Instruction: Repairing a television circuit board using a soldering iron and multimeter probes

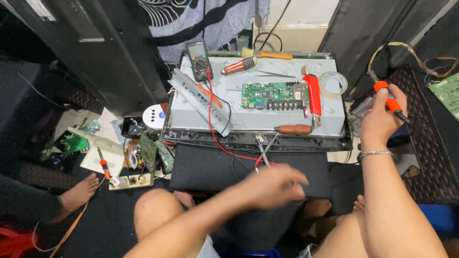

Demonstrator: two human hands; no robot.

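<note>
The grey chassis (287,122) lies flat as a shallow tray; on it sit a green board (267,94), a multimeter (198,59), a red knife (313,93), a tape ring (333,82) and two screwdrivers. The right hand (380,117) is clenched round an orange soldering iron (389,101), raised right of the chassis, its long axis slanting, tip down to the right. The left hand (275,186) is blurred over the black pad (205,167) by the probes (262,152); its grip cannot be told

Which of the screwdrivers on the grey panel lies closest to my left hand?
The brown wooden-handled screwdriver at the panel's near edge, just beyond your left hand. The red-handled and yellow-handled ones lie at the far edge.
</note>
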